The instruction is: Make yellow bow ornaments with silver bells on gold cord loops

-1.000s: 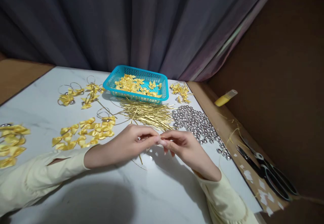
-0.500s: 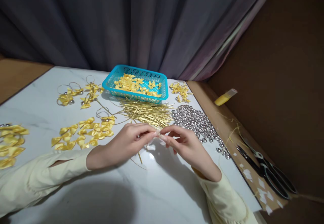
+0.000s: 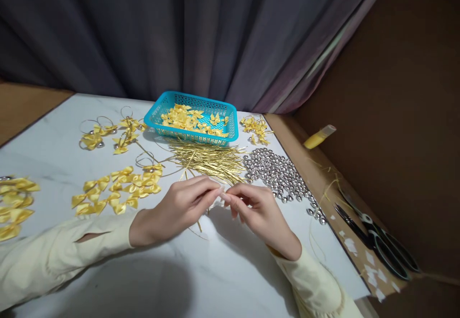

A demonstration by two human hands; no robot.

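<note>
1. pinching together over the white tabletop (image 3: 72, 155), the left hand (image 3: 179, 207) and the right hand (image 3: 257, 210) meet fingertip to fingertip at the middle of the view.
2. the left hand's fingers (image 3: 210, 188) are narrowed to a pinch on a thin gold cord (image 3: 199, 224), whose loose end trails down onto the tabletop just beneath the hand.
3. the right hand's fingers (image 3: 230, 198) are also closed to a narrow pinch at the same spot; what exactly sits between them is too small to tell.
4. both forearms come in from the bottom edge in pale yellow sleeves, the left one lying low across the tabletop, the right one angled in from the lower right, wrists resting close to the surface.
5. the pile of gold cords (image 3: 210, 159) lies just beyond the fingertips, between the hands and the blue basket (image 3: 158, 114).
6. the basket holds yellow bows, and more yellow ribbon bows (image 3: 118, 191) lie spread on the tabletop to the left of the left hand.
7. a heap of silver bells (image 3: 278, 171) lies just beyond and to the right of the right hand.
8. black scissors (image 3: 377, 246) lie well apart at the right, on the brown board beside the tabletop.
</note>
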